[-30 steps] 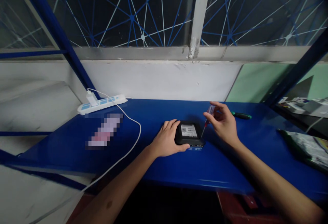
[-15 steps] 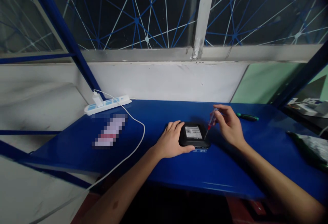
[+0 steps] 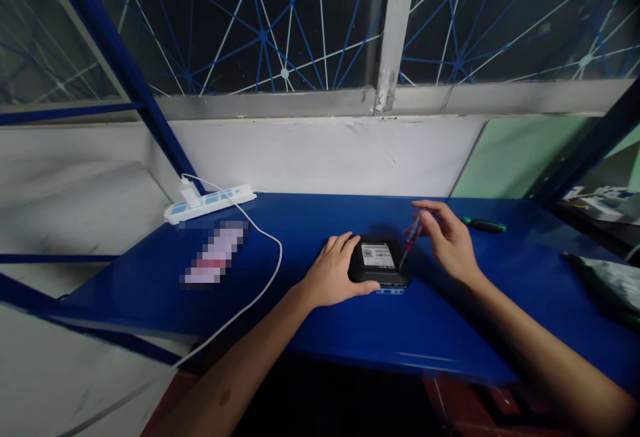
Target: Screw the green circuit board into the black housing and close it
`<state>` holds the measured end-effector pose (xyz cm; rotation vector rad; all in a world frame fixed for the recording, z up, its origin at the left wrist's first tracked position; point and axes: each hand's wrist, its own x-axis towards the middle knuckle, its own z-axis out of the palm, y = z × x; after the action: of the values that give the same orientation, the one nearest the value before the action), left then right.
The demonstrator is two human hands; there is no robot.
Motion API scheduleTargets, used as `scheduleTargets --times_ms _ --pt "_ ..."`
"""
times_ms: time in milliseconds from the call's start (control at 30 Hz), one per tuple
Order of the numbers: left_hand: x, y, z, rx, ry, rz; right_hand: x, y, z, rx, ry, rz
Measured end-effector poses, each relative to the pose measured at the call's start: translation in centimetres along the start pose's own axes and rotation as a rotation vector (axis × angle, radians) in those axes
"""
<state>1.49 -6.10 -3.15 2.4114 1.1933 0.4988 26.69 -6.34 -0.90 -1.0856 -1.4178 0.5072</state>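
Observation:
A small black electronic box (image 3: 370, 277) with a white printed label lies on the blue table, its ported edge facing me. My left hand (image 3: 336, 272) grips its left side, fingers on the top and thumb along the front edge. Between the fingertips of my right hand (image 3: 447, 240) is a screwdriver (image 3: 415, 231) with a clear purplish handle and a red collar. It leans, and its tip meets the box near the front right corner. Whether a screw sits under the tip is too small to tell.
Behind my right hand lies a green-and-black-handled tool (image 3: 484, 225). A white power strip (image 3: 213, 204) with a charger and a white cable (image 3: 278, 263) occupies the left, beside a blurred-out flat object (image 3: 215, 257). A silvery bag (image 3: 607, 283) rests at the right edge.
The camera view shifted a little. The screwdriver went from nearly upright to more tilted, its handle leaning right, while its tip stays at the box's corner. My left hand keeps its hold.

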Motion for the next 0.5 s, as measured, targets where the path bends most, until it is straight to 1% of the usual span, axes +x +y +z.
scheduleTargets --times_ms 133,200,333,400,500 --pt "0.0 0.26 -0.19 -0.005 -0.005 0.004 -0.1 -0.25 0.05 0.127 -0.05 0.073" --pt "-0.02 0.32 -0.23 -0.007 -0.002 0.003 -0.04 -0.27 0.03 0.085 -0.047 0.069" --pt "-0.05 0.29 -0.17 -0.01 0.018 0.015 0.09 -0.27 -0.11 -0.084 0.031 -0.021" --pt "-0.06 0.23 -0.13 -0.009 0.014 0.014 0.06 -0.26 -0.16 -0.111 0.047 -0.05" --pt "-0.05 0.2 -0.11 -0.01 0.001 0.0 -0.07 -0.13 -0.14 -0.098 0.038 -0.053"
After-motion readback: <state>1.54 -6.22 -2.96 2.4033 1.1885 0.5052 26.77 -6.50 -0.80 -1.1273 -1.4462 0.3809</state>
